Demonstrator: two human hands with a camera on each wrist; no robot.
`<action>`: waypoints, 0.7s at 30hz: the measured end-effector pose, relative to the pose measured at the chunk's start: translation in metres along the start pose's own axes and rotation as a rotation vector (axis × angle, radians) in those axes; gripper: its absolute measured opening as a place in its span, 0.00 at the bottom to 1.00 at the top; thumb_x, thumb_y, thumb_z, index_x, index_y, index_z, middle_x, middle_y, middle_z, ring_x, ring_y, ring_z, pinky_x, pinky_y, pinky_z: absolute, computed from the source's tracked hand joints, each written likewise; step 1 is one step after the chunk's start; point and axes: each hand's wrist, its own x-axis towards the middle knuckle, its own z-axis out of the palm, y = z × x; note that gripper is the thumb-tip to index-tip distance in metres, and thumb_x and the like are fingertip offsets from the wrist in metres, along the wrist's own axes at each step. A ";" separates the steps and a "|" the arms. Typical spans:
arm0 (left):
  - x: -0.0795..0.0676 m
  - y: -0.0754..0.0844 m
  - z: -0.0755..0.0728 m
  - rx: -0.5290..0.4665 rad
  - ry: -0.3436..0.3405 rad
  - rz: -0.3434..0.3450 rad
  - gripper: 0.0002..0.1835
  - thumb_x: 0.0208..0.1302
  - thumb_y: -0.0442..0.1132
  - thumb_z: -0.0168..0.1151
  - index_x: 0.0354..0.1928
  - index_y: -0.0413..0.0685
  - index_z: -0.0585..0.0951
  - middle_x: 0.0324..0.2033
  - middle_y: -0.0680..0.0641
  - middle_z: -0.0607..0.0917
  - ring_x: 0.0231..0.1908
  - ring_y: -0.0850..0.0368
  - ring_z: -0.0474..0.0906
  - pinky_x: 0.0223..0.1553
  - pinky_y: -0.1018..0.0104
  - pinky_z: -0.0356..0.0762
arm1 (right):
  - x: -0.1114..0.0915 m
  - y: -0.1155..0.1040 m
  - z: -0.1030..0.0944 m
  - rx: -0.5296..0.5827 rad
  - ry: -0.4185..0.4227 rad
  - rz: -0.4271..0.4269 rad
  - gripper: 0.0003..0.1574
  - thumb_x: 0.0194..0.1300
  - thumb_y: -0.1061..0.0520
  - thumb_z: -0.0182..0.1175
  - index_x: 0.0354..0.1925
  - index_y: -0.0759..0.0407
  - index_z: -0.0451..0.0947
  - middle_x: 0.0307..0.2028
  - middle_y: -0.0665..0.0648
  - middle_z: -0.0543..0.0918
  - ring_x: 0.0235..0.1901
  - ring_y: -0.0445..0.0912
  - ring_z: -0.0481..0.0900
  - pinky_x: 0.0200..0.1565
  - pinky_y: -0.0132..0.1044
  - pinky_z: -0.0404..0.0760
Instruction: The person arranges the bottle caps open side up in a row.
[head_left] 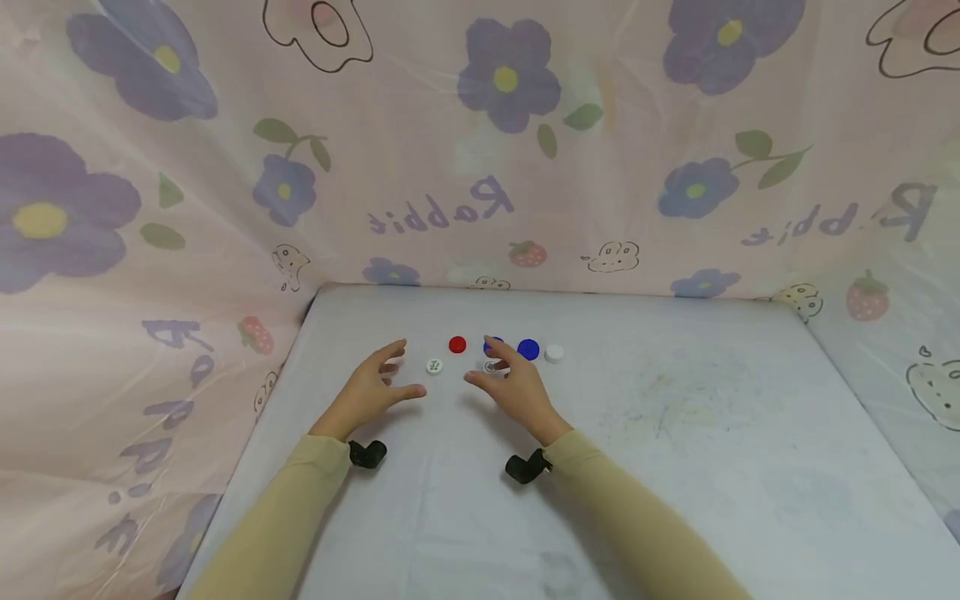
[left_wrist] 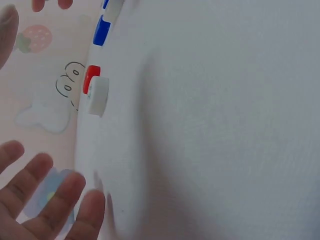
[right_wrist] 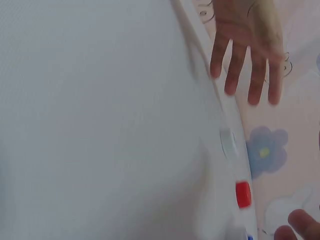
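A white bottle cap with a dark print (head_left: 434,366) lies on the table between my two hands, and a red bottle cap (head_left: 457,344) sits just behind it. My left hand (head_left: 366,392) hovers to the left of these, thumb and fingers spread apart, holding nothing. On the other side my right hand (head_left: 521,392) is held over the table with thumb and fingers parted and nothing between them. It partly covers another printed white cap (head_left: 490,366) and a blue cap (head_left: 492,342). Farther right lie a second blue cap (head_left: 528,349) and a plain white cap (head_left: 554,353).
The white table (head_left: 720,467) has faint smudges right of the caps. A flowered curtain (head_left: 420,142) rises along its back and sides. Each wrist carries a small black camera, one on the left (head_left: 367,454) and one on the right (head_left: 527,467).
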 end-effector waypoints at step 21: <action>0.026 -0.012 0.009 0.012 -0.062 0.024 0.40 0.53 0.48 0.75 0.68 0.52 0.70 0.55 0.49 0.78 0.51 0.50 0.69 0.53 0.54 0.67 | 0.022 0.004 0.059 0.117 -0.155 0.058 0.36 0.66 0.49 0.64 0.66 0.61 0.67 0.54 0.57 0.80 0.51 0.47 0.78 0.53 0.38 0.76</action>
